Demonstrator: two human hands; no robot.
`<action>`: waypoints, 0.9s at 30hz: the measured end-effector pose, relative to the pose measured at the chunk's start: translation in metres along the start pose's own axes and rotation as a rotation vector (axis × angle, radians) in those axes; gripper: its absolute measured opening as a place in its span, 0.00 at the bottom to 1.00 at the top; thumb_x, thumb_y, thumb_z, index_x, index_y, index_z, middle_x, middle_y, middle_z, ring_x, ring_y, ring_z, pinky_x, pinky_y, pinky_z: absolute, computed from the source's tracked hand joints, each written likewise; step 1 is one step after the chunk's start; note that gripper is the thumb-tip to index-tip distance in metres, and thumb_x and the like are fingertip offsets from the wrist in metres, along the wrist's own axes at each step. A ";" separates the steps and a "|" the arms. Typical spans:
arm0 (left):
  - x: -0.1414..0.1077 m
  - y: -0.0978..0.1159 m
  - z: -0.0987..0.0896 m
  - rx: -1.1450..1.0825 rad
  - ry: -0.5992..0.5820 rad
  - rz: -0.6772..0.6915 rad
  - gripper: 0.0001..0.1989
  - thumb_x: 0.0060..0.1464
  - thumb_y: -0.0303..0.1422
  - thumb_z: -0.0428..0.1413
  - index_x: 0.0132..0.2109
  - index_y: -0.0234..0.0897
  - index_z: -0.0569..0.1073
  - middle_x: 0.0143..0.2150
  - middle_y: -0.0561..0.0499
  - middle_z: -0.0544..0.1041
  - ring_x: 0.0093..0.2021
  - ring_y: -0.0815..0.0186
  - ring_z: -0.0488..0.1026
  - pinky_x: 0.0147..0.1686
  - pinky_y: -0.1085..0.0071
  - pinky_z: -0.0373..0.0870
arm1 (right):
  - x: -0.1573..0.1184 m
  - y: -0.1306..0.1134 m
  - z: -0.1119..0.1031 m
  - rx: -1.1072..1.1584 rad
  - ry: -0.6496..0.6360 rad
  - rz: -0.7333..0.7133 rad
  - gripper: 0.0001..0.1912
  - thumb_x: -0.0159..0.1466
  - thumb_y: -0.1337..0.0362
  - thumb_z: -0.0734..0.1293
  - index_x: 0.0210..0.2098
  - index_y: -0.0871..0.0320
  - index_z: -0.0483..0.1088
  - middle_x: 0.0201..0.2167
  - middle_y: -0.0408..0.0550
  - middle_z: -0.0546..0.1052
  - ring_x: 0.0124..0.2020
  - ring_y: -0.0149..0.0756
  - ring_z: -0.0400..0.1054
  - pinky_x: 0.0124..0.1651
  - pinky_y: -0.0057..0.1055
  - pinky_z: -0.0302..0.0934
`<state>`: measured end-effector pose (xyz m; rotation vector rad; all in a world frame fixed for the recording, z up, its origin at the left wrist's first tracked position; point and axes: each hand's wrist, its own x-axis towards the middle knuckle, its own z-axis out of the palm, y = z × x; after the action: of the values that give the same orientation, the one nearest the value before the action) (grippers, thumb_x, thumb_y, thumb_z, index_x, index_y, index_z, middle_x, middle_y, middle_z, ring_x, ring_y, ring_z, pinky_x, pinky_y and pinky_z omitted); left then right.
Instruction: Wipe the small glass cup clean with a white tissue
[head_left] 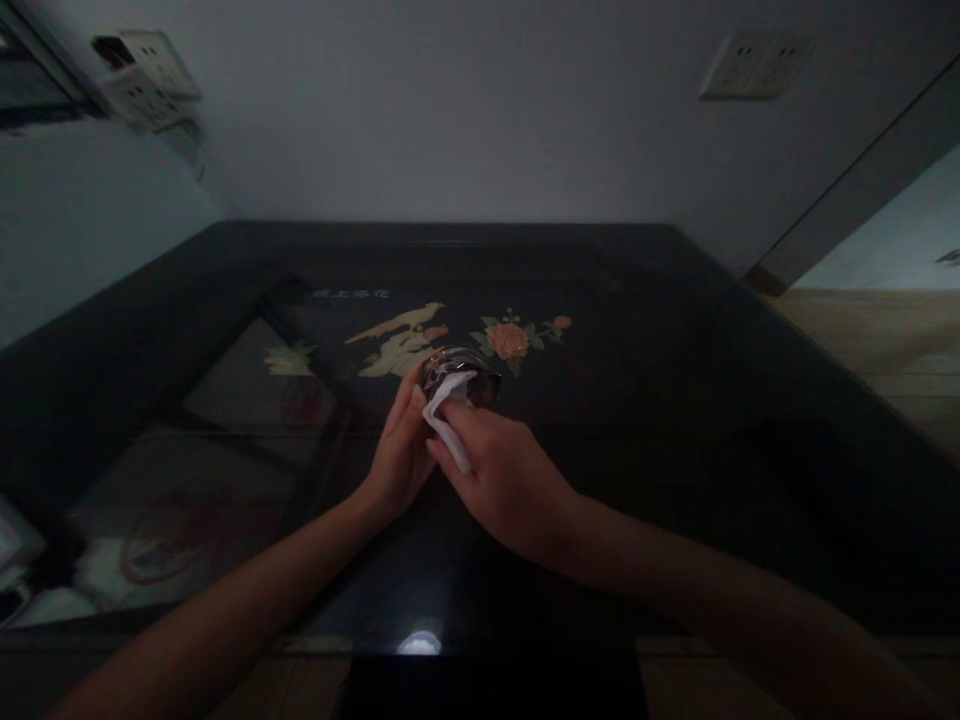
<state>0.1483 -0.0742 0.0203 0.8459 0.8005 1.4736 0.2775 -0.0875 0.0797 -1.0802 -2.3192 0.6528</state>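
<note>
Cupping a shiny piece point(454, 356) from its left side, the left hand point(399, 442) grips it with bent fingers, the thumb near the cloth point(452, 384). The right hand point(504, 470) is closed on that cloth, a white, folded thing pinched between thumb and fingers, and holds it against the near side of the piece. One end of the cloth droops below the right fingers; its upper edge lies over the piece. The piece is dark and glossy with bright streaks; its full shape cannot be told, since the hands and cloth cover much of it. It is in front of the person, near the middle of the table point(615, 270), but whether it touches the surface cannot be told.

The table is black and reflective, printed with a pink flower point(508, 341) just beyond the piece, a pale bird point(401, 321) to the left of the flower, and a line of small writing point(351, 294) farther off. A bright reflection point(420, 643) shows at the near edge, between the forearms. The table's far edge meets a pale wall point(450, 120), which bears a double socket point(756, 64) at the upper right. Floor point(885, 340) shows past the table's right side. The scene is dim.
</note>
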 end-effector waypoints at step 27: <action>0.005 0.002 -0.001 0.038 -0.036 -0.118 0.19 0.56 0.38 0.56 0.55 0.41 0.70 0.54 0.48 0.74 0.54 0.59 0.71 0.52 0.68 0.67 | 0.000 0.014 0.006 -0.087 -0.085 0.079 0.09 0.67 0.68 0.59 0.42 0.63 0.70 0.38 0.52 0.78 0.37 0.38 0.73 0.41 0.33 0.66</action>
<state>0.1462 -0.0694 0.0216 0.8372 0.8398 1.3399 0.2815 -0.0809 0.0664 -1.2104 -2.4078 0.6442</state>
